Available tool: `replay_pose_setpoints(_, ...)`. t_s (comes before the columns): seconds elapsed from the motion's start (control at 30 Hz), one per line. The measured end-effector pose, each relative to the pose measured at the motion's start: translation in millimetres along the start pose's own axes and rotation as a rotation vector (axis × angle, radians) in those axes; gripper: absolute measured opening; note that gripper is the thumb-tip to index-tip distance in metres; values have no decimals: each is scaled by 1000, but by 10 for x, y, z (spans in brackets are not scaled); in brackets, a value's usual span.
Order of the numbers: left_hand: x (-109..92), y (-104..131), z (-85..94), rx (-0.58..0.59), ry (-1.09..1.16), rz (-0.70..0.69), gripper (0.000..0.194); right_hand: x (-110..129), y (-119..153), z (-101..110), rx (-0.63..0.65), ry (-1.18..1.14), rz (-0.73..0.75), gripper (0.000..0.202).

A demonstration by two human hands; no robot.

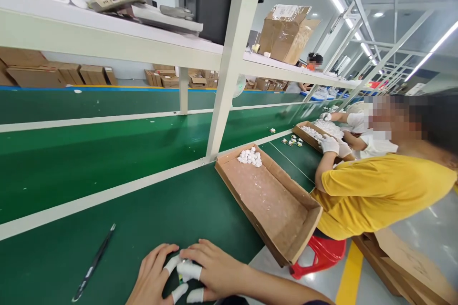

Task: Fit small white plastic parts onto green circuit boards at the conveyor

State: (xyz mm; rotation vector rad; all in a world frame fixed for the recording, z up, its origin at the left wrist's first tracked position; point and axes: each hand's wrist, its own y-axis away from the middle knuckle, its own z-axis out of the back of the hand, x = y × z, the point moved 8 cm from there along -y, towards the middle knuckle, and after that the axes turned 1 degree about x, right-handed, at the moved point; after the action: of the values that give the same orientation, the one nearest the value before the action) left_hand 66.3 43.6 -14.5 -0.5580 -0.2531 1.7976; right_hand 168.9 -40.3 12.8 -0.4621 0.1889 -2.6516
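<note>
Close to the bench's near edge, my left hand (153, 274) and my right hand (220, 269) meet, with white finger cots on some fingertips. Between them shows a small part with green and yellow on it (181, 278), mostly covered by the fingers; its exact kind cannot be made out. The fingers of both hands are closed in around this part. Black tweezers (93, 263) lie on the green mat to the left of my left hand. A shallow cardboard tray (239, 202), with a heap of small white pieces (250, 157) in its far corner, stands beyond my right hand.
A white post (225, 71) rises behind the tray and carries a shelf (143, 50) with boxes and devices. At right a co-worker in a yellow shirt (386, 190) sits near another cardboard tray (311, 136). Several small assemblies (293, 140) lie on the bench. Below stands a red stool (322, 255).
</note>
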Motion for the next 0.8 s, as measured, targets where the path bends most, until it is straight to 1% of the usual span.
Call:
replay_pose_setpoints(0.1,0,-24,-2,5,58,72,33,-106,-4,-30,-38,-80,-79,70)
replay_pose_setpoints(0.2,-48,-51,26,7,90,101,35,-179,10,-88,-96,-122,-131,65)
replay_pose_setpoints(0.27,-81,-62,47,7,91,99,37,-197,22,-125,-132,-143,-137,63)
replay_pose_setpoints(0.4,-110,-73,82,5,97,87,32,-211,30,-142,-159,-169,-128,62)
replay_pose_setpoints(0.5,-106,-90,109,5,116,99,27,-245,28,-96,-149,-207,-151,59)
replay_pose_setpoints(0.67,-68,-106,113,42,150,133,15,-377,35,27,-186,-318,-287,51)
replay_pose_setpoints(0.73,-20,-108,106,65,150,168,17,-401,22,67,-202,-352,-310,47)
replay_pose_setpoints(0.8,57,-114,123,63,204,242,25,-384,-10,115,-213,-391,-288,45)
